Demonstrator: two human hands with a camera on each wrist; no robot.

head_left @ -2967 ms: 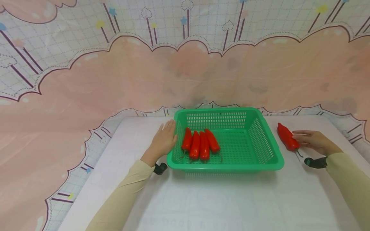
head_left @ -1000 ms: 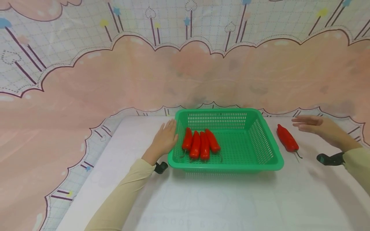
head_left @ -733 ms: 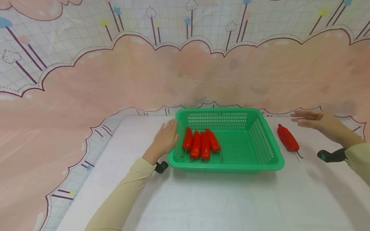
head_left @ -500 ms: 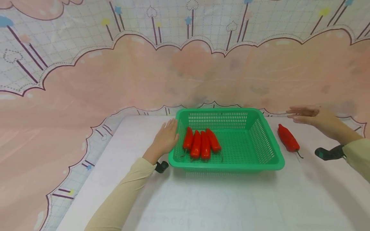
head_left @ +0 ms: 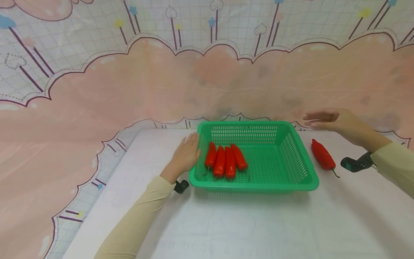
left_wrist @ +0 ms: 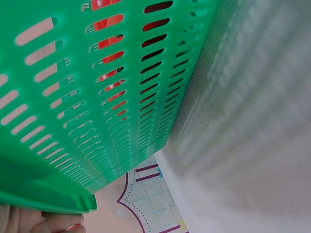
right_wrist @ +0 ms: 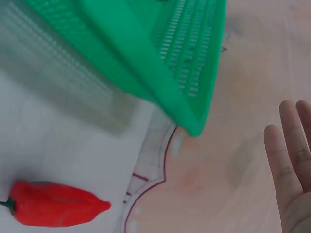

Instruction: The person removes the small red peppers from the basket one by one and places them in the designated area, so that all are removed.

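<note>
My left hand [head_left: 185, 154] rests on the left rim of a green plastic basket [head_left: 252, 186], its fingers straight; in the left wrist view the fingertips [left_wrist: 58, 222] lie right at the rim. Several red chili peppers [head_left: 219, 162] lie side by side in the left part of the basket. On the table to the basket's right is one more red chili pepper [head_left: 322, 155], its stem toward me. My right hand [head_left: 339, 122] hangs in the air above and behind that pepper, fingers extended and holding nothing. The right wrist view shows the pepper [right_wrist: 58, 204] apart from the fingers [right_wrist: 284, 160].
The basket stands on a white-covered table [head_left: 233, 223]. A patterned cloth [head_left: 194, 86] with pink clouds rises behind the table's back edge. A small black camera [head_left: 355, 163] is strapped at the right wrist, another camera [head_left: 182, 186] at the left.
The right hand was at the lone pepper, moved off it to the right and up, then came back leftward, higher. The pepper, basket and left hand have stayed in place.
</note>
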